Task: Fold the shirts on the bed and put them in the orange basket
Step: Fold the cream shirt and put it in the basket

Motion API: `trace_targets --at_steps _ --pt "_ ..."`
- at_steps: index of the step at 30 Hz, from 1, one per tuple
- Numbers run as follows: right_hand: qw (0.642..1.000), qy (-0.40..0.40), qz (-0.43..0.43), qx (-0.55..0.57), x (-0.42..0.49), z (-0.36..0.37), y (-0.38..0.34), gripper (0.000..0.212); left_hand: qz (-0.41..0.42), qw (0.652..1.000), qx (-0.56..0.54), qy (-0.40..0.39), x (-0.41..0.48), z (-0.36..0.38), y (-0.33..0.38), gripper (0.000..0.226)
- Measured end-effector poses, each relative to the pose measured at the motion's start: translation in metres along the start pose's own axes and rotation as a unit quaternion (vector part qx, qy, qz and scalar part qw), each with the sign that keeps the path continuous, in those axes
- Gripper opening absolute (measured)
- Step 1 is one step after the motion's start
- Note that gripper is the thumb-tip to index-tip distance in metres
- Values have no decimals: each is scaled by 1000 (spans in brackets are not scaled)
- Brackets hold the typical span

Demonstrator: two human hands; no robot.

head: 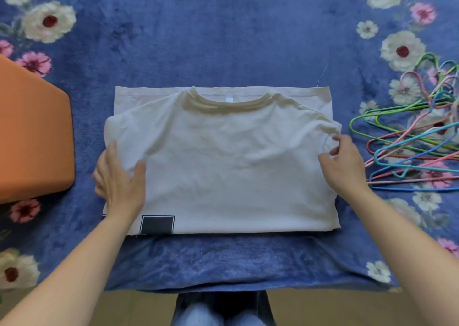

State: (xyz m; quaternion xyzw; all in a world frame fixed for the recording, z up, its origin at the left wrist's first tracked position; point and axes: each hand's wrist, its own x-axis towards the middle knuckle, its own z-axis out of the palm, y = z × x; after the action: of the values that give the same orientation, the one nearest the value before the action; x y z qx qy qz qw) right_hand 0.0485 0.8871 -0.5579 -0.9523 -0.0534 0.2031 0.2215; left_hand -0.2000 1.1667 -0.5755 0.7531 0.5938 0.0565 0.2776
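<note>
Both hands frame the cream shirt (pixel 223 166), which lies part-folded, collar up, on the blue floral bedspread (pixel 223 40). The left hand (pixel 119 176) lies flat and spread on its left edge, probably to smooth it. The right hand (pixel 345 166) curls at its right sleeve; I cannot tell if it pinches the cloth. Left of the shirt waits the orange basket (pixel 29 131); right of it lie coloured hangers (pixel 409 141).
</note>
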Motion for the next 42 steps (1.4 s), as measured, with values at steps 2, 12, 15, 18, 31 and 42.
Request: trace_targets --at_steps 2,12,15,18,31,42 --pt "998 -34 -40 -44 17 6 -11 56 -21 996 70 -50 18 12 -1 59" --pt "989 -56 -80 -113 76 21 -47 52 175 979 109 6 55 38 56 56" --pt "996 -76 -36 -29 94 30 -60 49 188 977 14 -103 65 61 96 67" --pt "995 -80 -17 53 105 37 -70 22 102 986 -71 -107 87 80 119 33" --pt "930 14 -361 -62 69 87 -62 48 339 933 86 -88 38 119 98 59" --pt "896 43 -328 -298 121 20 12 55 323 932 128 -105 -37 149 94 62"
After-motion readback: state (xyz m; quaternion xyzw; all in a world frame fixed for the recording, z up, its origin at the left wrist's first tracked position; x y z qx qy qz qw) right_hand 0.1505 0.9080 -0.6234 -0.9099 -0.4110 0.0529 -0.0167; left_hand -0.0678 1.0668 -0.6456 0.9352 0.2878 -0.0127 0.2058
